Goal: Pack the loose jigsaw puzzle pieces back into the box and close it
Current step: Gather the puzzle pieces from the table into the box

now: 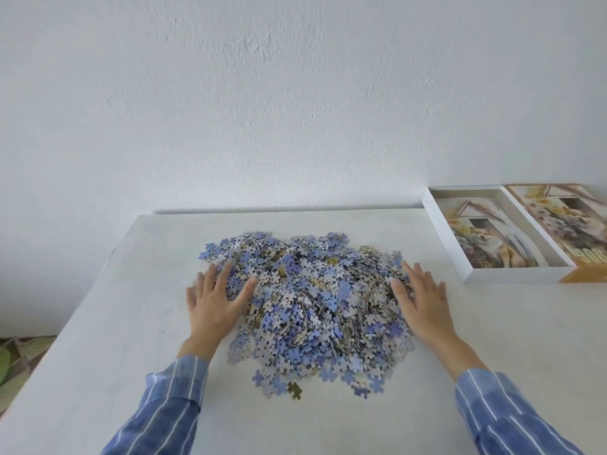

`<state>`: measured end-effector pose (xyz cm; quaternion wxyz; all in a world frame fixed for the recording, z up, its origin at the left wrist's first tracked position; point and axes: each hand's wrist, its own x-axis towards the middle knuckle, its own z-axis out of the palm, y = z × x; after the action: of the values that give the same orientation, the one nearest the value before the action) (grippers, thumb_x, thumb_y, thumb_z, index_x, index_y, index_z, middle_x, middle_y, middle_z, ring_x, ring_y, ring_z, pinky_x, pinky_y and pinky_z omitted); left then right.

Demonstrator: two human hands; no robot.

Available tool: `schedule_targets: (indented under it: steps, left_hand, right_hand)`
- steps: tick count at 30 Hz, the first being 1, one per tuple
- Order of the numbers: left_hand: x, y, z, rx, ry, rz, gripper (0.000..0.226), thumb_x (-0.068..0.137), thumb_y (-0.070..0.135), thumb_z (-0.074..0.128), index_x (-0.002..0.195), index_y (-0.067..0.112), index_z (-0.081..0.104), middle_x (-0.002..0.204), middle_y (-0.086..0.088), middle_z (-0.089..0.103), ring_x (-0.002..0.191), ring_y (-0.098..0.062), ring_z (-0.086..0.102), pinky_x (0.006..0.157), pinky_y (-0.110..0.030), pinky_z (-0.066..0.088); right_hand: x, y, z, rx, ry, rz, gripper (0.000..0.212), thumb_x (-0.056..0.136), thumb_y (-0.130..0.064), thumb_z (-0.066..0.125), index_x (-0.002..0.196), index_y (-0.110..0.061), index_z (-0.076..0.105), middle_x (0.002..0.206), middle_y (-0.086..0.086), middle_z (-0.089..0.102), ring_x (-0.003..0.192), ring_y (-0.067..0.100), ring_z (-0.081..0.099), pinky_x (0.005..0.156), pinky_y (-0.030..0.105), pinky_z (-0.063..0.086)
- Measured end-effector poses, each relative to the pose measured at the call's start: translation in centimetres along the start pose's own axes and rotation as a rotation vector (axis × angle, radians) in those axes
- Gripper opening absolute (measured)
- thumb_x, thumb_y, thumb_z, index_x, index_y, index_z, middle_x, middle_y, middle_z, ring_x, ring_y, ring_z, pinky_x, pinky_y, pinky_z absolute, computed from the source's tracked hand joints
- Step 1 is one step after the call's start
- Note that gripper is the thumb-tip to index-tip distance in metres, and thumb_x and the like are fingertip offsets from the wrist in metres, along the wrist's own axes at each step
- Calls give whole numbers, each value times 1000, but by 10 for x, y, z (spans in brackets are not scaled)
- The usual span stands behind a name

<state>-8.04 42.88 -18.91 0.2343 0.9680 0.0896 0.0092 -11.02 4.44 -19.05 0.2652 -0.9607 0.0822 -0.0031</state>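
A big heap of loose jigsaw pieces, mostly blue and grey backs up, lies in the middle of the white table. My left hand rests flat against the heap's left side, fingers spread. On the heap's right side my right hand lies flat too, fingers apart. Neither hand holds anything. The open white box stands at the back right of the table with a picture sheet lying in it. Its lid, printed with a dog and flowers, lies just right of the box.
A white wall runs along the table's far edge. A few stray pieces lie near the heap's front edge. A patterned floor or fabric shows beyond the table's left edge.
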Motion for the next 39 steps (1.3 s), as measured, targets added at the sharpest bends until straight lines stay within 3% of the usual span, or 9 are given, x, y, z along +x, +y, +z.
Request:
schedule_targets:
  steps: [8, 10, 12, 15, 18, 24, 32, 36, 39]
  left_hand:
    - [-14, 40, 22, 124, -106, 134, 74, 72, 93, 6, 142, 66, 7, 161, 12, -20, 149, -17, -13, 116, -58, -12]
    - [-18, 47, 22, 94, -96, 187, 69, 77, 90, 13, 141, 66, 10, 160, 17, -17, 149, -14, -12, 114, -60, -14]
    - [-16, 50, 16, 27, 24, 232, 65, 83, 83, 24, 144, 59, 21, 162, 17, -12, 148, -12, 1, 113, -57, -15]
    - [5, 42, 2, -206, 235, 168, 56, 88, 69, 36, 139, 47, 42, 161, 13, 10, 144, -12, 23, 117, -60, 11]
    - [37, 24, -8, -234, 223, 82, 56, 89, 69, 37, 138, 42, 45, 158, 6, 24, 141, -20, 32, 111, -60, 33]
    - [85, 4, -4, 4, -14, -42, 71, 89, 76, 20, 151, 41, 21, 164, -1, 6, 151, -22, 6, 121, -50, -1]
    - [75, 39, 18, -33, -139, 154, 73, 82, 82, 11, 147, 53, 25, 161, 14, 11, 150, -18, -7, 119, -42, -9]
    - [68, 48, 17, -105, -156, 248, 54, 84, 81, 19, 135, 66, 31, 158, 20, 19, 150, -12, 7, 121, -45, 1]
    - [68, 53, 6, -231, -158, 324, 51, 90, 76, 28, 137, 60, 38, 156, 21, 24, 144, -6, 19, 118, -45, 14]
  right_hand:
    - [3, -27, 11, -58, -142, -95, 76, 78, -87, -4, 149, -59, 0, 162, -18, -11, 151, 17, -19, 119, 40, -21]
    - [5, -28, 4, -40, -166, -141, 70, 83, -86, 1, 148, -61, 8, 159, -23, -4, 151, 16, -15, 117, 38, -24]
    - [14, -30, -3, 19, -58, -204, 63, 89, -80, 13, 146, -57, 29, 156, -21, 22, 152, 17, 5, 118, 39, -22]
    - [38, -24, -9, 226, 61, -205, 51, 93, -69, 33, 132, -44, 53, 139, -17, 50, 143, 12, 32, 124, 48, -2]
    - [65, -20, -3, 250, -9, -165, 46, 98, -61, 40, 136, -39, 53, 152, -10, 41, 147, 6, 13, 123, 42, -8]
    - [91, -35, 7, 97, -141, -170, 55, 98, -65, 30, 151, -47, 30, 164, -12, 13, 152, 10, 2, 118, 32, -13]
    - [94, -44, 18, -24, -263, -312, 69, 85, -84, 13, 149, -56, 17, 159, -22, 7, 151, 9, -2, 119, 35, -15]
    - [90, -48, 16, 61, -322, -367, 60, 90, -79, 23, 146, -57, 25, 159, -23, 16, 149, 4, 3, 121, 36, -11]
    - [98, -54, 10, 205, -290, -355, 61, 87, -80, 29, 137, -49, 48, 148, -22, 43, 143, 2, 28, 124, 46, 10]
